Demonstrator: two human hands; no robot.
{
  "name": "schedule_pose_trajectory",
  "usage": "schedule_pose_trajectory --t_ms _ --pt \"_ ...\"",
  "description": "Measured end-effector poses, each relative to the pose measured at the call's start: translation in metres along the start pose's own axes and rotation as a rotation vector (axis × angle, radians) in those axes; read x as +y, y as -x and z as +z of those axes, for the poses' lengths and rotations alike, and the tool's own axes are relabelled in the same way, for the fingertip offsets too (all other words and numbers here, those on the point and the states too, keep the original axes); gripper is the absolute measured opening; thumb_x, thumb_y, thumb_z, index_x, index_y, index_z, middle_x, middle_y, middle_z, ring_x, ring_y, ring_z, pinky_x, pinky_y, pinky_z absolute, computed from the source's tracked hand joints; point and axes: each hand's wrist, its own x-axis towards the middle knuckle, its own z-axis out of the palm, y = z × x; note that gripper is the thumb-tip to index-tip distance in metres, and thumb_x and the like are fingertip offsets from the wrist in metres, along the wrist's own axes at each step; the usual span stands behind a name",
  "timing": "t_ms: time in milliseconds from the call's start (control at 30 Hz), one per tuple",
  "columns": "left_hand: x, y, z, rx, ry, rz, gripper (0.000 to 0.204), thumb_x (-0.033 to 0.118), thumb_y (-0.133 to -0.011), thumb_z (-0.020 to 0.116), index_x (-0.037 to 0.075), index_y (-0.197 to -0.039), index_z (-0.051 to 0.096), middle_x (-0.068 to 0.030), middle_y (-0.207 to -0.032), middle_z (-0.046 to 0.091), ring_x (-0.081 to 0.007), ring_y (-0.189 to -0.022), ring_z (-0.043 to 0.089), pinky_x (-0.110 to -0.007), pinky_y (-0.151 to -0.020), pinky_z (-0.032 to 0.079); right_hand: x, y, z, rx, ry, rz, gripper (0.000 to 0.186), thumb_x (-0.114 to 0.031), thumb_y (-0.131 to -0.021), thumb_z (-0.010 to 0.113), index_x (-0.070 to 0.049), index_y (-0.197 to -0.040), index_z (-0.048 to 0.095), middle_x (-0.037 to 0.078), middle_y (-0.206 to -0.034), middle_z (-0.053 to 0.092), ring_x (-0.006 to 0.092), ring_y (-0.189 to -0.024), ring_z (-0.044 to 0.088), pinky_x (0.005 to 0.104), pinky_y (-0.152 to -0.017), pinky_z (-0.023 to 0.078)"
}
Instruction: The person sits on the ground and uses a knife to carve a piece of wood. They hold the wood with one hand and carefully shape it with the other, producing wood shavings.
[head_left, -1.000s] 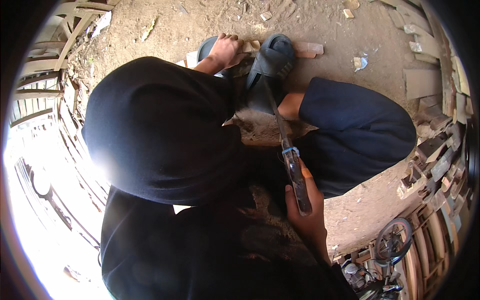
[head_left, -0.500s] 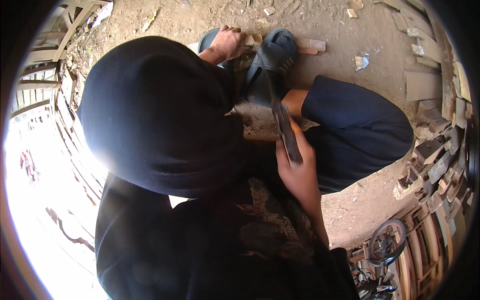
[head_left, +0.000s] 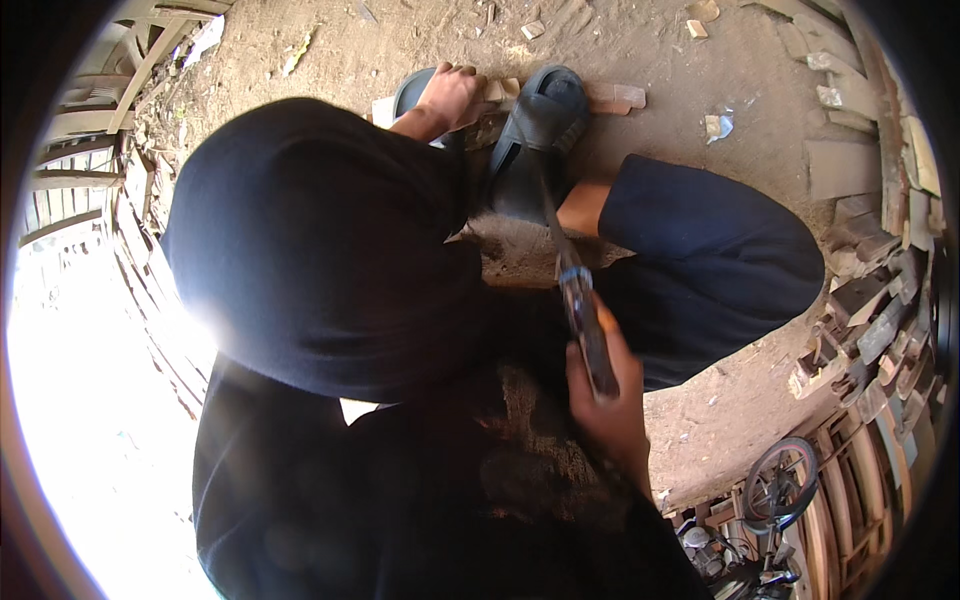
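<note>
My right hand [head_left: 614, 405] is wrapped around the dark handle of a hand saw [head_left: 584, 315]. Its thin blade, seen nearly edge-on, runs forward past the black right sandal [head_left: 548, 120] on my foot. Ahead, my left hand [head_left: 453, 97] is closed on a wooden strip [head_left: 618, 97] lying crosswise on the ground, with its fingers curled over the wood beside the left sandal [head_left: 409, 92]. The right sandal presses on this strip. The blade's far end is hard to make out against the sandal.
Stacked wood offcuts [head_left: 880, 300] line the right side. A bicycle wheel [head_left: 778, 485] stands at the lower right among curved wooden pieces. Small scraps and a crumpled wrapper [head_left: 718, 126] lie on the dirt floor [head_left: 690, 60]. Wooden slats [head_left: 80, 180] stand at the left.
My right hand has pulled the saw back toward my body and slightly right. My left hand keeps its grip on the wooden strip.
</note>
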Motion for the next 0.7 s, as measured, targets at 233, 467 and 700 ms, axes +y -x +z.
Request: schedule_pose_trajectory --t_ms 233,467,700 --pt "0.016 -0.01 -0.004 -0.005 0.068 0.008 0.041 0.049 -0.089 0.065 0.009 -0.097 0.067 -0.0109 -0.098 0.066 -0.0292 -0.102 0.063 -0.041 -0.097 0.043 0.004 -0.03 0.007 -0.026 -0.097 0.098 0.056 -0.001 -0.089 0.062 -0.001 -0.143 0.046 0.023 -0.081 0.065 0.0345 -0.076 0.072 0.0378 -0.069 0.053" --pt "0.011 -0.004 -0.012 -0.086 -0.016 -0.052 0.049 0.053 -0.086 0.066 0.008 -0.106 0.068 -0.0116 -0.101 0.067 -0.0265 -0.104 0.064 -0.04 -0.099 0.041 0.004 -0.008 0.0 0.004 -0.025 0.008 0.055 0.0 -0.09 0.058 0.001 -0.143 0.045 0.026 -0.106 0.068 0.0397 -0.099 0.07 0.0376 -0.084 0.054" --pt "-0.006 0.005 0.012 0.078 -0.015 0.002 0.028 0.036 -0.087 0.067 0.01 -0.096 0.067 -0.0099 -0.096 0.068 -0.0269 -0.099 0.064 -0.041 -0.097 0.044 0.008 0.0 -0.011 -0.002 -0.087 -0.019 0.051 -0.001 -0.09 0.058 0.001 -0.14 0.048 0.025 -0.103 0.069 0.0337 -0.1 0.071 0.0344 -0.087 0.052"
